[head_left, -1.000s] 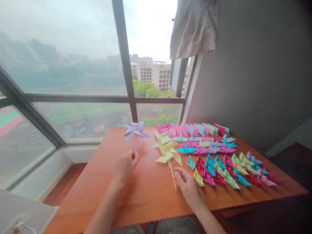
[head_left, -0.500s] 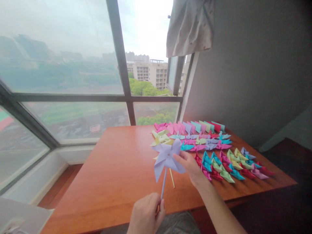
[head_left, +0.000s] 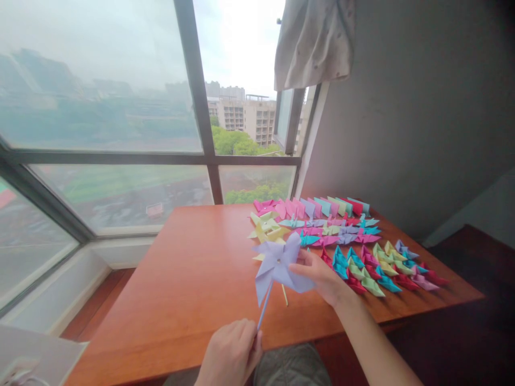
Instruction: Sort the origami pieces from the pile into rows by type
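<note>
Low in view, just off the near table edge: left hand [head_left: 231, 351], fingers [head_left: 250, 347] curled shut on the bottom end of a thin pale stick [head_left: 263, 308]. Stick tilted up and to the right, carrying the lilac pinwheel [head_left: 277, 265] above the table [head_left: 193, 279], clear of the surface.

Reaching in from the right: right hand [head_left: 322, 273], thumb laid on the front of the pinwheel's right-hand blade, other fingers [head_left: 306, 255] part curled at the blade's edge. Contact plain; true pinch or mere touch, cannot tell.

Just behind the lilac one, flat on the table: yellow pinwheel [head_left: 267, 230], its stick end showing below the lilac blades.

To the right, in rows across the far half of the table: folded paper pieces [head_left: 362, 257], pink, red, teal, green, lilac.

Beyond: window [head_left: 120, 107] with dark frame, curtain [head_left: 314, 43] bunched at upper right.
</note>
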A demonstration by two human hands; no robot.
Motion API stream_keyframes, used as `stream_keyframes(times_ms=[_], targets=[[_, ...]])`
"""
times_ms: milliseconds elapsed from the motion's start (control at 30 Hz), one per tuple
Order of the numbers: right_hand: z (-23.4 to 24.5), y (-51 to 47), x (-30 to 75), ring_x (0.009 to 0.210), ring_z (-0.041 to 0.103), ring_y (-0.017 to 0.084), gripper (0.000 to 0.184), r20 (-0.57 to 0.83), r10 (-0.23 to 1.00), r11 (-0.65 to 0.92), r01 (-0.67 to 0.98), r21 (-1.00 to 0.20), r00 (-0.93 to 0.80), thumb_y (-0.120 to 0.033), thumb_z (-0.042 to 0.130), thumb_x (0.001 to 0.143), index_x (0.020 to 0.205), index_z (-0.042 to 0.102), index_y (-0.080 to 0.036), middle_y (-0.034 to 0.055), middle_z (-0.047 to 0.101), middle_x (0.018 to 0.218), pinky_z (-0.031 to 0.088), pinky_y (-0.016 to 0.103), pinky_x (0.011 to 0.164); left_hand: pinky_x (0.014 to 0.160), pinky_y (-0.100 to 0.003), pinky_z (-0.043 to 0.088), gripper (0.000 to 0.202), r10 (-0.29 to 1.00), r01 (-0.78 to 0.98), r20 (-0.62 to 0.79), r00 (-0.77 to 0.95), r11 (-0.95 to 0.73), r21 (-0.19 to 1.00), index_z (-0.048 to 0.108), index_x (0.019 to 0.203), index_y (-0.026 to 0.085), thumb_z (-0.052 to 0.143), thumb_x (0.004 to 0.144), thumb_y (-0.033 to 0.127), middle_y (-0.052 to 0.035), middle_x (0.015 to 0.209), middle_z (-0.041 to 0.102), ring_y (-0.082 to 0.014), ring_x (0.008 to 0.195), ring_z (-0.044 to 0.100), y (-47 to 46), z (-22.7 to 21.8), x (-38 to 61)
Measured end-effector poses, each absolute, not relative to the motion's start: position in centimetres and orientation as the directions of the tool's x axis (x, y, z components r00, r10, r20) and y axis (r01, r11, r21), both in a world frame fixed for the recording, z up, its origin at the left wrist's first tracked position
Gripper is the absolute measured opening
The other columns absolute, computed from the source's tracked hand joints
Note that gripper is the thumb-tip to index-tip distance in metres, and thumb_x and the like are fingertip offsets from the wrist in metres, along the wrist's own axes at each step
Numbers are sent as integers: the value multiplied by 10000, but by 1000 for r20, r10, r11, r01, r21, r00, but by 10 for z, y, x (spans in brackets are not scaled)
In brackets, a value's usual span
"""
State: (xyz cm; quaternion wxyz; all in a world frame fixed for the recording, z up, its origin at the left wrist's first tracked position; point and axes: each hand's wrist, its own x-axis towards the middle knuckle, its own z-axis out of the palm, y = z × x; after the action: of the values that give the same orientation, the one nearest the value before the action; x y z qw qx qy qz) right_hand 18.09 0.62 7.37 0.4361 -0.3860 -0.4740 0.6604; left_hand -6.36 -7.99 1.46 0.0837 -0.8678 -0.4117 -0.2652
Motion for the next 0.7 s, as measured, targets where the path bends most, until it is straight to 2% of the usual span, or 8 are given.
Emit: stream_keyframes(times_ms=[400,567,700], targets=[[72,8,178,966,677,274,494,-135,959,-188,-200,-962,-250,-430,846,620,1016,714,-165,86,737,1023,490,395,911,483,-269,344,228,667,749,506,547,-660,62,423,698,233,456,903,141,45,564,557,-130,464,569,-81,15,-63],[73,6,167,928,692,272,500,-182,973,-210,-211,-955,-144,-448,863,586,984,727,-176,78,751,966,528,373,845,490,-268,346,218,671,749,505,542,-658,71,428,701,234,473,892,137,47,563,552,-133,464,566,-81,18,-59],[70,6,162,908,699,266,476,-181,980,-195,-230,-953,-82,-435,875,578,957,738,-183,64,759,928,534,379,850,483,-262,341,224,669,753,510,542,-655,59,431,696,231,462,893,131,43,561,550,-132,464,563,-81,19,-56]])
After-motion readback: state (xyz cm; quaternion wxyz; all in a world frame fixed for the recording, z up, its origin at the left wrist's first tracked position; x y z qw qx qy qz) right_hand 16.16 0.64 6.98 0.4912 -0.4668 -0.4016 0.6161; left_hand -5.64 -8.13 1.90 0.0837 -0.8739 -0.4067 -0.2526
